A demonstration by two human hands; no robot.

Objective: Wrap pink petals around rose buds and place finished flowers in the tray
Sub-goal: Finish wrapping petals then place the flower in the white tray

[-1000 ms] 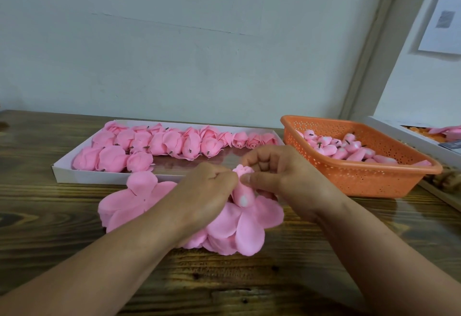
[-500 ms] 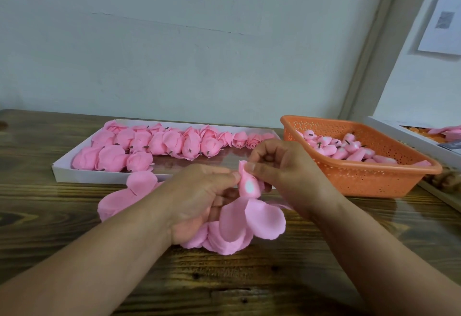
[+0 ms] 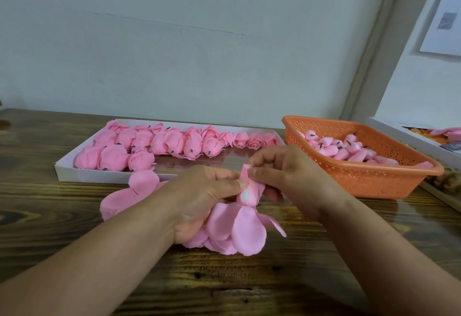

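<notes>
— So, where do we stand with this one?

— We have the small pink foam rose bud (image 3: 247, 191) pinched between both hands, lifted just above the dark wooden worktop (image 3: 74, 221). Our left hand (image 3: 199, 201) is closed, thumb pressed on the bud's side, with the flat pink petal sheet (image 3: 239, 231) bunched in the palm and its lobes hanging down. Our right hand (image 3: 282, 173) is closed too, fingertips nipping the bud's tip.

— And the rest?

— A second pink petal sheet (image 3: 129, 196) lies flat on the worktop just beside the left wrist. The shallow white cardboard tray (image 3: 82, 174) sits behind, with finished pink roses (image 3: 159, 143) filling its left and back part and bare floor in front. The orange perforated plastic basket (image 3: 369, 178) of spare buds is to the right.

— What could spoil it from here?

— We judge the petals have not been drawn up around the bud yet. If our left thumb eases off, the bud could slip out of the sheet's centre and the lobes would wrap lopsided. If we squeeze too hard, the soft foam may crease or tear at the slits. And when we reach for the tray, a loose wrap could spring open, or our forearm could drag the spare sheet off its spot.
</notes>
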